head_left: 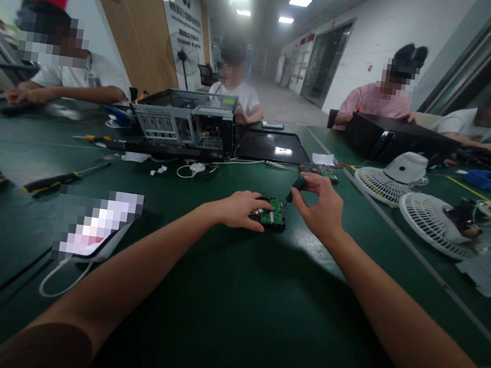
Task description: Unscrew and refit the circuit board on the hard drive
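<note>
A hard drive (273, 217) lies on the green table with its green circuit board facing up. My left hand (242, 209) grips it from the left side, fingers along the far edge and thumb on the near edge. In my right hand (321, 204) is a small dark-handled screwdriver (297, 185), pinched between thumb and fingers. Its shaft slants down to the right end of the circuit board; whether the tip sits in a screw is too small to tell. Just beyond my right hand lies another circuit-board part (327, 172).
An opened computer case (180, 126) and a black panel (273, 146) stand ahead. White fan parts (395, 174) lie right. A screwdriver (51, 183) and a phone (100, 224) with a white cable lie left. Several people work around the table, one with a black case (393, 138).
</note>
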